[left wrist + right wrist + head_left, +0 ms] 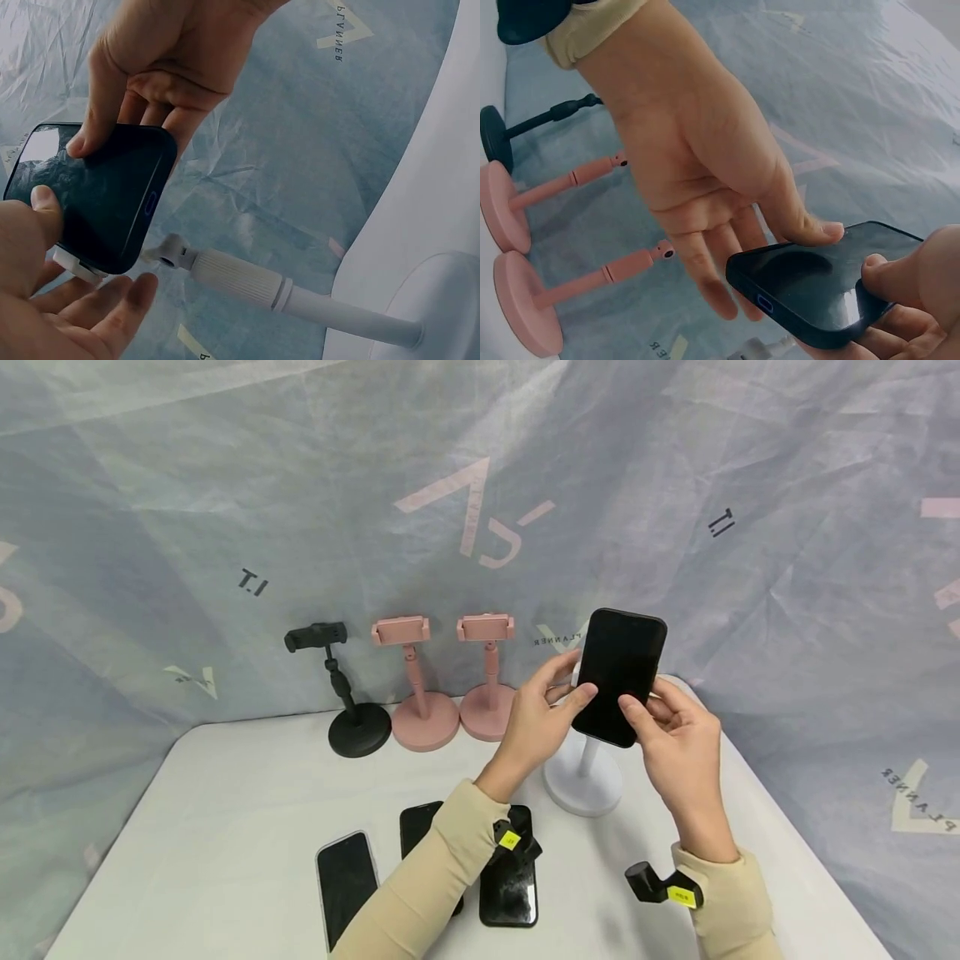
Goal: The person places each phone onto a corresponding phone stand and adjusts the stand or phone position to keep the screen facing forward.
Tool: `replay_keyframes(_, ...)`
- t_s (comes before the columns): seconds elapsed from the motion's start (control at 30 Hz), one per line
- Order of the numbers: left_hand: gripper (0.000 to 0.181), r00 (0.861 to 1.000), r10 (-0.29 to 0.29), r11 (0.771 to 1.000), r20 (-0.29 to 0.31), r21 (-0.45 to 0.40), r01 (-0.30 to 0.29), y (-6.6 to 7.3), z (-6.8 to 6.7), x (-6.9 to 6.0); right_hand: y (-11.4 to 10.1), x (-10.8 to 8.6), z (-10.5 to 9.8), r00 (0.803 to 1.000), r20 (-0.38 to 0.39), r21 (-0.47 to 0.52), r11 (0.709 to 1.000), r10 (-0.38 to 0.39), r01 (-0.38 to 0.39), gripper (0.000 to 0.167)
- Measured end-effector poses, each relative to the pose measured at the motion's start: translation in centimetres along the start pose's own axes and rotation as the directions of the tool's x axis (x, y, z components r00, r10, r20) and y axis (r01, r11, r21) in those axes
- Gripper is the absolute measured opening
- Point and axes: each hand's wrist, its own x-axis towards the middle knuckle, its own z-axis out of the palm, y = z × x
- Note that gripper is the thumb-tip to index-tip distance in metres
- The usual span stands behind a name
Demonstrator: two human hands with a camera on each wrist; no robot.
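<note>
A black smartphone with a dark screen is held upright, slightly tilted, at the holder of a white phone stand. My left hand grips its left edge, thumb on the screen and fingers behind by the white clamp. On the opposite edge my right hand pinches the phone, thumb in front and fingers behind. The stand's ribbed neck shows below the phone in the left wrist view. Most of the clamp is hidden behind the phone.
A black phone stand and two pink stands, one in the middle and one beside it, line the table's back. Phones lie in front: a white-edged one, a partly covered one and a black one. Grey-blue cloth hangs behind.
</note>
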Motion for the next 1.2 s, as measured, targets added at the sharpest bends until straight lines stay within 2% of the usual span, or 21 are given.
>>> replay_keyframes(0.3, 0.043, 0.999, 0.010, 1.000, -0.043, -0.003, -0.010, 0.0, 0.4, 0.4, 0.1, -0.4, 0.2, 0.996, -0.032, -0.070, 0.995, -0.080, 0.077, 0.034)
replay_keyframes(0.57, 0.044, 0.998, 0.007, 1.000, -0.055, 0.029, -0.006, 0.3, 0.4, 1.0, 0.3, -0.5, 0.6, 0.991, -0.040, -0.040, 0.991, -0.126, 0.124, 0.040)
replay_keyframes(0.77, 0.044, 0.998, -0.025, 0.998, -0.065, 0.051, 0.028, 0.5, 0.3, 1.5, 0.6, -0.5, 0.6, 0.988, -0.047, -0.121, 0.983, -0.146, 0.139, 0.043)
replay_keyframes(0.9, 0.042, 0.993, -0.070, 0.994, -0.094, 0.076, 0.077, 0.6, 0.3, 1.7, 0.9, -0.4, 0.3, 0.980, -0.046, -0.228, 0.957, -0.196, 0.181, 0.047)
replay_keyframes(1.07, 0.036, 0.989, -0.095, 0.992, -0.115, 0.077, 0.104, 0.6, 0.4, 1.8, 1.5, -0.1, 0.0, 0.956, -0.011, -0.363, 0.892, -0.292, 0.269, 0.051)
replay_keyframes(1.2, 0.033, 0.987, -0.110, 0.990, -0.118, 0.073, 0.119, 0.6, 0.3, 1.9, 1.6, 0.3, -0.6, 0.947, 0.042, -0.417, 0.856, -0.317, 0.306, 0.052)
